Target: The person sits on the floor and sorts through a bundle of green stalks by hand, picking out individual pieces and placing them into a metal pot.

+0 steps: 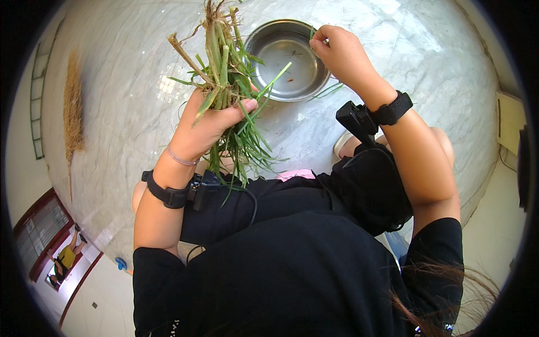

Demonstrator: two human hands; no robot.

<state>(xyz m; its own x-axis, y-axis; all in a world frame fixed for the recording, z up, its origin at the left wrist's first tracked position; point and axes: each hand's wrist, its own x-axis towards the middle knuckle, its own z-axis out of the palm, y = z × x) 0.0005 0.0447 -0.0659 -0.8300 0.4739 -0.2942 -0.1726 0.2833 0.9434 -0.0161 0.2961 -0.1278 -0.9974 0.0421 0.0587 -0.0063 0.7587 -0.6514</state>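
Observation:
My left hand (210,121) is wrapped round a bunch of grass-like green plants (222,70). Pale stalks and brown, stringy roots stick up above the fist, while thin green leaves hang down below it. One cut-looking green blade juts out toward the right. A round steel bowl (264,92) stands on the floor just beyond, with a few small scraps lying inside it. Over the bowl's right rim, my right hand (342,53) is closed in a pinch. A small green leaf bit (312,32) shows at its fingertips.
The floor (387,56) is pale, marbled and shiny. A straw broom (73,106) lies at the far left. At lower left, another person (66,255) appears near a doorway. My wrists carry black straps with small devices, and a cable (254,205) runs from the left one.

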